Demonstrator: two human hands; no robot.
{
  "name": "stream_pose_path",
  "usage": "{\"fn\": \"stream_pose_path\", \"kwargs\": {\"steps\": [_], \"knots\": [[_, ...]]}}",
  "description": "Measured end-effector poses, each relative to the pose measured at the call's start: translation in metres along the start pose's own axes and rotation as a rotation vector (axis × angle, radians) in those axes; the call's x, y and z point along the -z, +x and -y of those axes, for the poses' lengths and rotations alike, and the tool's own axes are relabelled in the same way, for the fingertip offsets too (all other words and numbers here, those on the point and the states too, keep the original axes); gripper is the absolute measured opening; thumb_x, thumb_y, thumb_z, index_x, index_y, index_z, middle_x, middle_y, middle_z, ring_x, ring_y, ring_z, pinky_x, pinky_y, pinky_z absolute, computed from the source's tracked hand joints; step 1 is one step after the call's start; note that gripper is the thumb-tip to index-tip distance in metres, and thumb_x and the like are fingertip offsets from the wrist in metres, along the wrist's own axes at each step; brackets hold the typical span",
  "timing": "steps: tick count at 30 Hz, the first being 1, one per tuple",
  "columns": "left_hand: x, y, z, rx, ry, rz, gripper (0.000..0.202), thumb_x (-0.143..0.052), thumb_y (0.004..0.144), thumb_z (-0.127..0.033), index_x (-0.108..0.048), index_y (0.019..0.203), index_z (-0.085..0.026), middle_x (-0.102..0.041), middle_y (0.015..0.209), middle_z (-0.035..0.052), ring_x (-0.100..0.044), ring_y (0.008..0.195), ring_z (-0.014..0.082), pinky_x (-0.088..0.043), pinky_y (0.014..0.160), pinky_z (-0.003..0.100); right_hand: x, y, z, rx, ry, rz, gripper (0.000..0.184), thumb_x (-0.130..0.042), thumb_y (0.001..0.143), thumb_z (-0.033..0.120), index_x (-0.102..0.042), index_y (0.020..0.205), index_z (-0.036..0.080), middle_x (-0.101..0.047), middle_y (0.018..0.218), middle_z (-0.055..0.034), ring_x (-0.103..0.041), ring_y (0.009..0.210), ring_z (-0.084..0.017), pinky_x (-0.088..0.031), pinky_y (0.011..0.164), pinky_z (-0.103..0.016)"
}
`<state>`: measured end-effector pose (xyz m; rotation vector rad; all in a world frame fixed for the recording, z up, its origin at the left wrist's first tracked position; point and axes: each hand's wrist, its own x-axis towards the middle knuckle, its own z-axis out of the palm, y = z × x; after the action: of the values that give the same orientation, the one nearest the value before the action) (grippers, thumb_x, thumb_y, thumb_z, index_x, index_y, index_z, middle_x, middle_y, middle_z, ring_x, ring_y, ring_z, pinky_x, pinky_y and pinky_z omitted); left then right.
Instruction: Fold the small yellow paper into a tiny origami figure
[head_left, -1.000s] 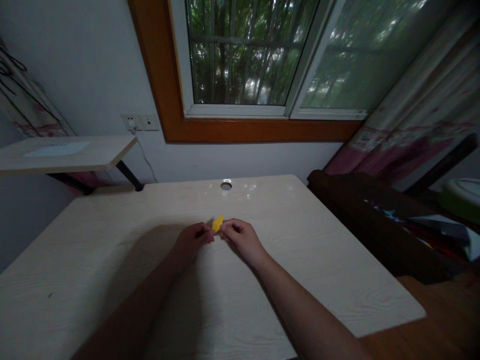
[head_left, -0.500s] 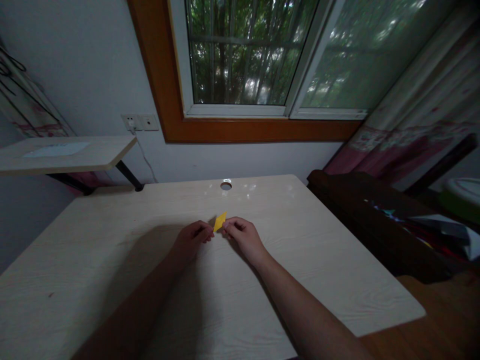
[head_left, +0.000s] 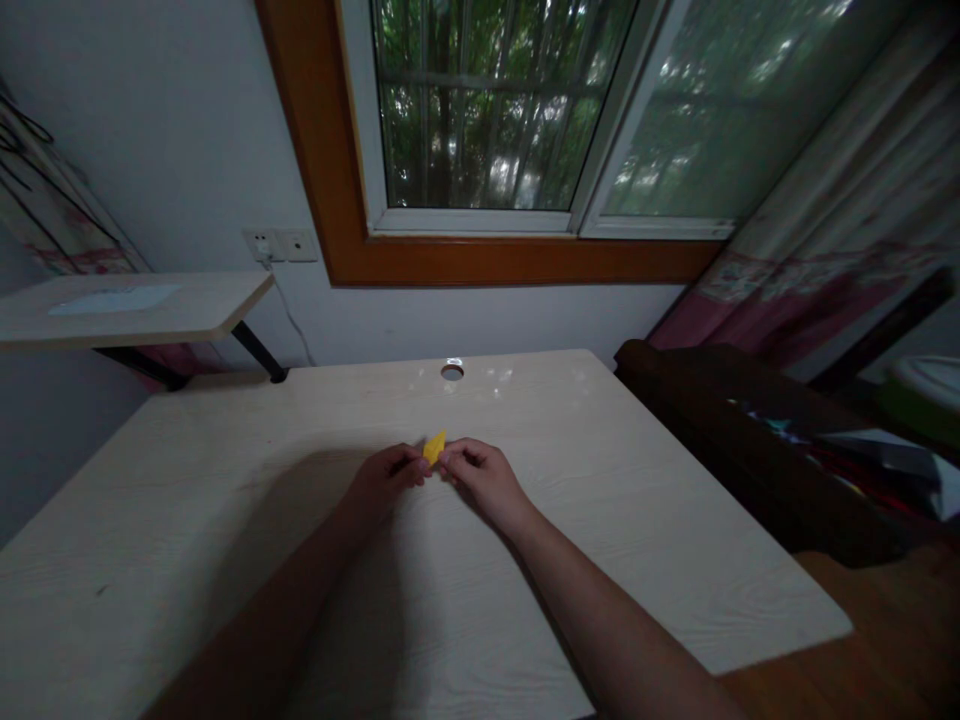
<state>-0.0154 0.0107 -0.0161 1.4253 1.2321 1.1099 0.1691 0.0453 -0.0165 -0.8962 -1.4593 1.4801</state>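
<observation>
A small piece of folded yellow paper (head_left: 434,447) is held up between my two hands, above the middle of the desk (head_left: 645,530). My left hand (head_left: 388,475) pinches its lower left edge between thumb and fingers. On the other side, my right hand (head_left: 480,472) grips the lower right edge in the same way. The fingertips of both hands are close together and cover the paper's bottom part. Its upper part stands out as a pointed yellow shape.
A raised shelf (head_left: 142,312) on black legs stands at the desk's back left, with a pale sheet (head_left: 116,298) on it. Near the back edge is a round cable hole (head_left: 452,373). Dark wooden furniture (head_left: 697,410) holding various items borders the right side.
The yellow paper has shifted slightly left and down and turned, so its outline differs. My right hand has moved a little closer to my left hand.
</observation>
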Motion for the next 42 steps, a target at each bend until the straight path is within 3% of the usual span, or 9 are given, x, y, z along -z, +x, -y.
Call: {"fn": "stream_pose_path", "kwargs": {"steps": [7, 22, 34, 42], "knots": [[0.000, 0.000, -0.005, 0.046, -0.051, -0.054, 0.024, -0.063, 0.081, -0.040, -0.067, 0.079, -0.016, -0.066, 0.070, 0.0010, -0.059, 0.066, 0.0145, -0.047, 0.066, 0.026, -0.001, -0.001, 0.004, 0.027, 0.005, 0.003, 0.018, -0.066, 0.080, 0.034, -0.070, 0.084, 0.017, -0.065, 0.073, -0.0018, -0.052, 0.061, -0.011, -0.039, 0.060, -0.025], [-0.001, -0.004, -0.015, 0.066, -0.065, -0.037, 0.026, -0.062, 0.080, -0.041, -0.067, 0.074, -0.016, -0.066, 0.067, 0.0016, -0.059, 0.066, 0.0158, -0.046, 0.068, 0.027, -0.003, -0.001, 0.005, 0.002, 0.025, 0.026, 0.025, -0.074, 0.072, 0.037, -0.070, 0.088, 0.017, -0.064, 0.072, -0.0003, -0.054, 0.063, -0.011, -0.042, 0.061, -0.025], [-0.002, -0.004, -0.019, 0.075, -0.069, -0.042, 0.028, -0.063, 0.077, -0.043, -0.064, 0.070, -0.016, -0.063, 0.064, 0.0010, -0.057, 0.064, 0.0148, -0.046, 0.066, 0.026, -0.002, 0.000, 0.003, -0.001, 0.042, 0.041, 0.025, -0.072, 0.075, 0.035, -0.069, 0.091, 0.017, -0.063, 0.072, -0.0003, -0.055, 0.063, -0.011, -0.042, 0.061, -0.025], [-0.002, -0.002, -0.011, 0.067, -0.014, -0.030, 0.027, -0.062, 0.080, -0.042, -0.063, 0.070, -0.017, -0.064, 0.065, 0.0010, -0.058, 0.063, 0.0150, -0.045, 0.065, 0.026, -0.003, -0.001, 0.000, 0.106, 0.031, -0.051, 0.034, -0.072, 0.074, 0.030, -0.054, 0.103, 0.023, -0.063, 0.090, 0.0002, -0.050, 0.057, -0.009, -0.041, 0.053, -0.022]]}}
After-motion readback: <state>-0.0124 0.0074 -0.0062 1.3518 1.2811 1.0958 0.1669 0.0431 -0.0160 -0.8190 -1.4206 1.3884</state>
